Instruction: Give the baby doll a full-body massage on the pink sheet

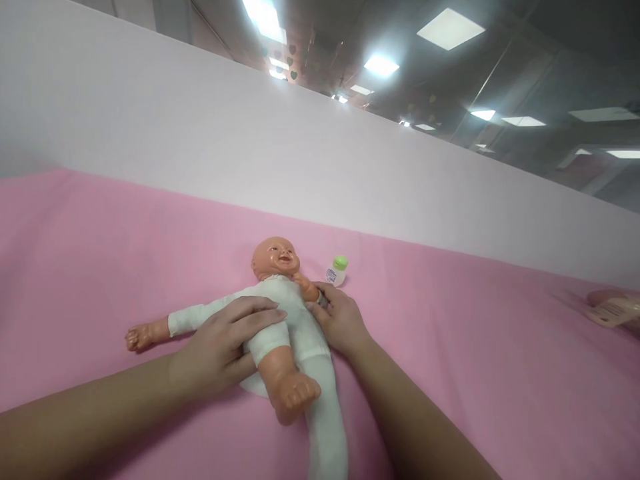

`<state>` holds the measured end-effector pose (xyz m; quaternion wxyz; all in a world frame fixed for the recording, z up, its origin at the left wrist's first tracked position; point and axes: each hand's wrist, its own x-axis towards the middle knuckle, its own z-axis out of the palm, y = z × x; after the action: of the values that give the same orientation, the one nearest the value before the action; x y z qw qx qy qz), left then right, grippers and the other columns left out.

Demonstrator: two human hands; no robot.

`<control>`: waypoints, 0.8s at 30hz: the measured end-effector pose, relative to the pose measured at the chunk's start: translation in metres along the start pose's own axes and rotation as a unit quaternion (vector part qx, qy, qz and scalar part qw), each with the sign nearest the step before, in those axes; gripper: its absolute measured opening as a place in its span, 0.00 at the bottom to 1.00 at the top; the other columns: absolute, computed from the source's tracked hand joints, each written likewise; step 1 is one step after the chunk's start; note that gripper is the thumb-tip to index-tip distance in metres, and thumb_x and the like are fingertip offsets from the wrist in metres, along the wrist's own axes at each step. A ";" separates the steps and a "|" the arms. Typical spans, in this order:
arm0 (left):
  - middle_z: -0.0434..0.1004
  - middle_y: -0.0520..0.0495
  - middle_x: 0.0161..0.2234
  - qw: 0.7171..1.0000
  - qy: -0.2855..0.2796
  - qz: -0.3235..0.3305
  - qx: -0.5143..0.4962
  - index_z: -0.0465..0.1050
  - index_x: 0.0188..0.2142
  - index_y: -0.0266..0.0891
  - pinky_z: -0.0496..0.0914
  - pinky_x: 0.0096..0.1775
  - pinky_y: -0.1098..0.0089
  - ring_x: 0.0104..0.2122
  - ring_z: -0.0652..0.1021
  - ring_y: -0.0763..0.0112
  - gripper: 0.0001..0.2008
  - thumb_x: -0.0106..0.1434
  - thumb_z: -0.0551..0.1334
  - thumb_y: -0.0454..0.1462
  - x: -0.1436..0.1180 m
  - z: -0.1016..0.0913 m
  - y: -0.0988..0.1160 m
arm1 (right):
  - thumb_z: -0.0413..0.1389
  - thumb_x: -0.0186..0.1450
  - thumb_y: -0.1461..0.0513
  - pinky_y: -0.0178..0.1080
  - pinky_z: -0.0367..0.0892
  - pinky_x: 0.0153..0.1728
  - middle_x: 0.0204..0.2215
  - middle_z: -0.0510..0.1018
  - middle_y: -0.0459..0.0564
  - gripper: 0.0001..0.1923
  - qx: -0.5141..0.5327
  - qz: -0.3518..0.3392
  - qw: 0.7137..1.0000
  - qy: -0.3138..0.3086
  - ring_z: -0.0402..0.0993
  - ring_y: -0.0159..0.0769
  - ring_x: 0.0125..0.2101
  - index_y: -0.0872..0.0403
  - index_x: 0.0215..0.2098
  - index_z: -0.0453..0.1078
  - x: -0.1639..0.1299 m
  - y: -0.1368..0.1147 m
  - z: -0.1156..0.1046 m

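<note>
Baby doll point(283, 291) lies face-up in a two-handed grip: the left hand point(233, 337) wraps one bent leg above its bare foot, and the right hand point(345, 317) closes thumb and fingers about the cuff of a bent arm. Beneath spreads pink cloth point(475, 373); just beyond the right hand sits a green-capped bottle point(337, 271), then a white wall point(300, 167).

doll point(295, 313) on pink cloth point(175, 267) | left hand point(230, 340) — around its leg point(271, 342) | right hand point(345, 320) — holding its arm point(307, 289)
</note>
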<state>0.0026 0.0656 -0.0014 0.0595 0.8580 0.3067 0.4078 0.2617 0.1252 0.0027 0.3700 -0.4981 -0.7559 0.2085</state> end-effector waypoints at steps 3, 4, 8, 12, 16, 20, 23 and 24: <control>0.74 0.45 0.55 0.997 -0.003 0.052 -0.050 0.63 0.63 0.51 0.75 0.53 0.61 0.53 0.77 0.59 0.25 0.68 0.62 0.35 0.001 -0.003 0.016 | 0.59 0.66 0.53 0.44 0.75 0.44 0.44 0.82 0.49 0.19 0.085 0.070 0.992 0.059 0.79 0.41 0.41 0.50 0.54 0.72 0.005 0.019 -0.009; 0.75 0.44 0.55 0.995 -0.010 0.069 -0.070 0.63 0.63 0.51 0.75 0.52 0.62 0.52 0.77 0.59 0.25 0.68 0.63 0.36 0.002 -0.003 0.022 | 0.58 0.67 0.51 0.43 0.75 0.43 0.43 0.82 0.50 0.20 0.113 0.091 0.986 0.086 0.80 0.41 0.41 0.51 0.54 0.71 0.007 0.026 -0.013; 0.76 0.40 0.53 0.982 -0.088 0.130 -0.105 0.65 0.62 0.49 0.75 0.52 0.61 0.48 0.79 0.59 0.23 0.68 0.62 0.38 0.002 -0.005 0.044 | 0.57 0.66 0.46 0.40 0.76 0.37 0.42 0.82 0.52 0.30 0.181 0.186 0.951 0.165 0.81 0.42 0.39 0.52 0.60 0.65 0.013 0.056 -0.029; 0.77 0.42 0.55 0.968 -0.167 0.174 -0.065 0.68 0.59 0.48 0.71 0.57 0.56 0.53 0.77 0.57 0.22 0.66 0.62 0.37 0.002 -0.006 0.055 | 0.59 0.63 0.47 0.40 0.75 0.37 0.42 0.83 0.54 0.32 0.073 0.262 0.945 0.179 0.81 0.43 0.39 0.55 0.59 0.66 0.018 0.077 -0.037; 0.75 0.44 0.57 0.964 -0.190 0.180 -0.038 0.70 0.57 0.48 0.71 0.57 0.54 0.55 0.74 0.54 0.22 0.63 0.62 0.34 0.002 -0.006 0.057 | 0.64 0.57 0.51 0.42 0.72 0.43 0.42 0.83 0.54 0.28 -0.008 0.275 0.948 0.159 0.80 0.46 0.42 0.54 0.53 0.71 0.020 0.083 -0.040; 0.72 0.40 0.60 0.973 -0.154 0.168 -0.030 0.71 0.56 0.47 0.70 0.58 0.52 0.57 0.73 0.52 0.23 0.61 0.62 0.32 -0.003 -0.003 0.054 | 0.63 0.58 0.50 0.45 0.70 0.47 0.42 0.82 0.55 0.30 -0.048 0.279 0.947 0.153 0.78 0.50 0.46 0.55 0.55 0.70 0.019 0.079 -0.043; 0.70 0.39 0.60 0.985 -0.096 0.145 -0.019 0.69 0.56 0.47 0.70 0.58 0.52 0.59 0.71 0.52 0.25 0.59 0.60 0.29 -0.005 -0.001 0.047 | 0.62 0.60 0.49 0.45 0.71 0.45 0.40 0.82 0.55 0.37 -0.040 0.270 0.946 0.178 0.79 0.49 0.43 0.56 0.63 0.64 0.017 0.069 -0.043; 0.70 0.39 0.61 0.988 -0.073 0.135 -0.013 0.68 0.57 0.47 0.70 0.58 0.52 0.60 0.70 0.52 0.26 0.59 0.59 0.29 -0.006 -0.001 0.043 | 0.62 0.60 0.48 0.44 0.72 0.44 0.39 0.82 0.54 0.40 -0.022 0.259 0.946 0.193 0.80 0.47 0.42 0.57 0.65 0.61 0.016 0.064 -0.042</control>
<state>0.0200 0.0274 0.0107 0.0379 0.9181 0.1777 0.3524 0.3286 0.1648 -0.0089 0.4308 -0.7157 -0.5192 0.1807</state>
